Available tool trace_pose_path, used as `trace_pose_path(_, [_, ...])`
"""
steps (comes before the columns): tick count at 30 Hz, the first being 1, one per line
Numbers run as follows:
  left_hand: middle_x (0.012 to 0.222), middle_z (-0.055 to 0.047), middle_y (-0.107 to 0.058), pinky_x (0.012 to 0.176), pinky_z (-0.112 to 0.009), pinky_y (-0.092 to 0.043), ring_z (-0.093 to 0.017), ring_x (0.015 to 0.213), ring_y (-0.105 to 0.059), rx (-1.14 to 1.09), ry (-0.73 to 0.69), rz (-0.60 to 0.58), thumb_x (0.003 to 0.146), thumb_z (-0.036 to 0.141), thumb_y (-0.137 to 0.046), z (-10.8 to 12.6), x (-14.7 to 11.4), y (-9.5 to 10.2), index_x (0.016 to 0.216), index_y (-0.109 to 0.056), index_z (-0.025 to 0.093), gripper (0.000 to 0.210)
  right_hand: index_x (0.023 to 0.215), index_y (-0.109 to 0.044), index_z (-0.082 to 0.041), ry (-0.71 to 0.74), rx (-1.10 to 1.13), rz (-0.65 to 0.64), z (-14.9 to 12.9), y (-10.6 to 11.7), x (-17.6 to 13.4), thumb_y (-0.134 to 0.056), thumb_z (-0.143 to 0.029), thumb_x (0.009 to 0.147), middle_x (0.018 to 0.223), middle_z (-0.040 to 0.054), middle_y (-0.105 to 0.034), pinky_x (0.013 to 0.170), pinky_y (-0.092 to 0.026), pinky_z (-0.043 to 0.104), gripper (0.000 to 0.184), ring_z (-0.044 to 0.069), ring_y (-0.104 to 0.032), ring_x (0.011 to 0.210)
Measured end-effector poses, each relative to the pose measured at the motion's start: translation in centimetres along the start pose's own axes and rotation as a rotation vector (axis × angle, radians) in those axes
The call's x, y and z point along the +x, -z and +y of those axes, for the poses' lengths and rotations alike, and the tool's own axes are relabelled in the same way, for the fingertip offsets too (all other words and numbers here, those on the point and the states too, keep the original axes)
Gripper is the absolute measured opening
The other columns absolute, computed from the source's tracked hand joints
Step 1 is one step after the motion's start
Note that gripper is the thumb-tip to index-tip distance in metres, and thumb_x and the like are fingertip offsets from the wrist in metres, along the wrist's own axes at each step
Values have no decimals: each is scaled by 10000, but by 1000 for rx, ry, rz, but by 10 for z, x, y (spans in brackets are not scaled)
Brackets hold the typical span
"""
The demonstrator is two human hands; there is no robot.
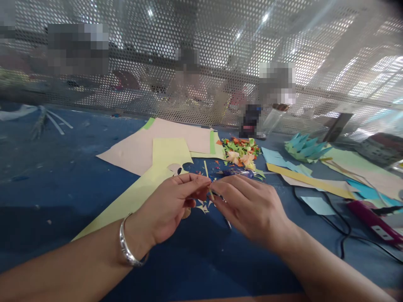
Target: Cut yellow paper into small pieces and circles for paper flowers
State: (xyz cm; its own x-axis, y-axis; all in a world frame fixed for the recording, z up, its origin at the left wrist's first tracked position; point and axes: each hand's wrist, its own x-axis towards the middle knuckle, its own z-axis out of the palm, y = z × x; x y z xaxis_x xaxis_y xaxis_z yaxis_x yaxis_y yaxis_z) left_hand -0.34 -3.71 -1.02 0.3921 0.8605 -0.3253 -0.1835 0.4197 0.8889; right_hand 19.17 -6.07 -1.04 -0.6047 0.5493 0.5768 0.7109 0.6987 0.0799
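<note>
My left hand [170, 205], with a silver bangle on its wrist, is closed in a pinch at the middle of the view. Its fingertips meet those of my right hand [252, 205], also closed. Between them a thin pale-yellow paper strip [206, 168] sticks up and shows again just below the fingertips. The fingers hide the strip's middle. Under my right hand a slim metal tip [228, 224] shows; I cannot tell what tool it belongs to. Small paper scraps [204, 207] lie on the blue table beneath the hands. A blue-handled tool [237, 172] lies just behind my right hand, partly hidden.
Yellow paper [171, 152] overlaps a large pale-pink sheet [132, 149]. Behind the hands is a pile of green, orange and peach paper pieces [241, 152]. To the right are a blue spiky paper piece [305, 147], a yellow strip [310, 179], a magenta power strip [374, 222] and black cables [348, 230].
</note>
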Motion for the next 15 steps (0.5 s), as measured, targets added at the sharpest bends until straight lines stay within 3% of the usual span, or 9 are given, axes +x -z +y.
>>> trace_pose_path(8, [733, 13, -594, 527, -173, -310, -75, 637, -459, 57, -25, 4, 840, 374, -720, -2, 0, -2, 793, -598, 172, 241, 1020, -662, -168, 57, 83, 45, 1, 0, -1, -557, -130, 968, 956, 64, -725, 718, -507, 304, 123, 172, -671, 813])
trace_pose_path(12, [684, 24, -553, 428, -185, -179, -68, 524, -357, 245, -98, 18, 840, 399, -698, 0, 3, 1, 813, -608, 188, 231, 975, -650, -183, -33, 207, 50, 0, -2, 0, -565, -141, 967, 939, 41, -711, 734, -500, 280, 95, 152, -659, 834])
trace_pose_path(15, [656, 31, -541, 404, -192, -172, -58, 464, -315, 326, -117, -10, 855, 389, -666, -1, 5, 4, 820, -606, 195, 206, 944, -635, -189, -161, 357, 20, 2, -5, 1, -566, -178, 970, 912, 30, -682, 714, -488, 270, 74, 138, -628, 806])
